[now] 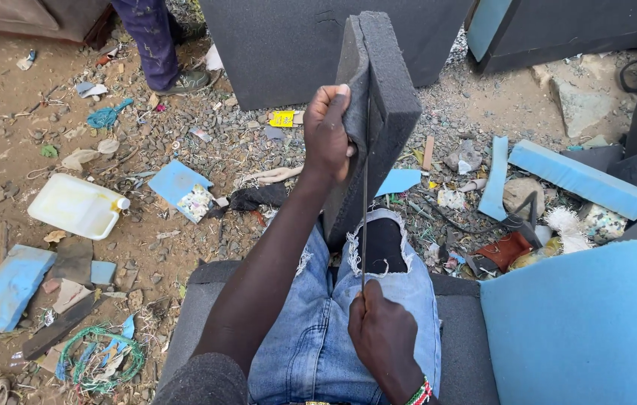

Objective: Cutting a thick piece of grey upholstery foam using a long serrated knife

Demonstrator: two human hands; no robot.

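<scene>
Both closed: left hand (328, 135) grips upright foam block (386, 97); right hand (382, 337) apparently holds thin blade (365, 210).

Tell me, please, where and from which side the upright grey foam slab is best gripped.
Probably its upper left edge, from the left, where the left hand already clamps the grey foam slab. The slab stands on end on the knee, and the thin blade held by the right hand runs along its front, so that side stays clear.

Bare dirt ground (3, 150) strewn with scraps: white plastic jug (77, 205) at left, blue foam strip (579, 178) at right, coiled green cord (101, 358) lower left.
</scene>
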